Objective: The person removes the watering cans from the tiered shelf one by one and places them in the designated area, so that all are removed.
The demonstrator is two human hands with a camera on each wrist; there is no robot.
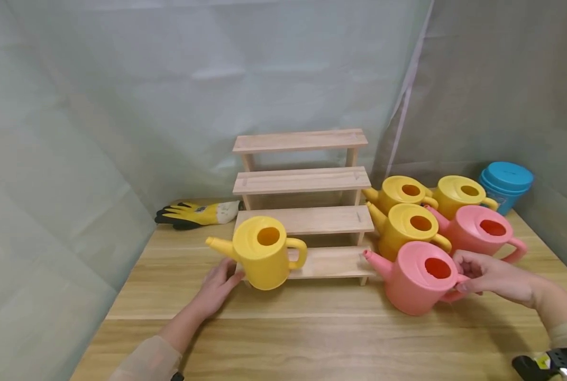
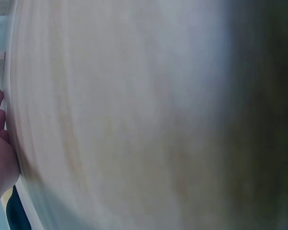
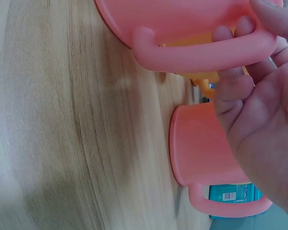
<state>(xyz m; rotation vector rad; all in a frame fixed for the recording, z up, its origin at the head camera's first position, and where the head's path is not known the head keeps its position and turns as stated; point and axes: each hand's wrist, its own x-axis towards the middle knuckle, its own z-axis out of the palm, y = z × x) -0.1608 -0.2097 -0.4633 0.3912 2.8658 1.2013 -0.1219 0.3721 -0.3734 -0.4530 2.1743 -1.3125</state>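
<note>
A yellow watering can (image 1: 264, 254) stands at the left end of the lowest shelf of a wooden stepped stand (image 1: 307, 219), its spout pointing left. My left hand (image 1: 219, 286) is beside that shelf's end, under the spout, with the fingertips partly hidden behind the can. At the left edge of the left wrist view, the same hand (image 2: 1, 148) shows loosely bent fingers and no can in them. On the right, my right hand (image 1: 495, 278) grips the handle of the front pink watering can (image 1: 414, 280). Fingers loop through that handle (image 3: 206, 56) in the right wrist view.
Behind the gripped can are another pink watering can (image 1: 483, 230) and three yellow ones, including one nearby (image 1: 402, 225). A blue lidded tub (image 1: 507, 182) stands at the back right. Yellow-and-black work gloves (image 1: 198, 213) lie left of the stand. Fabric walls enclose the wooden table (image 1: 312, 333).
</note>
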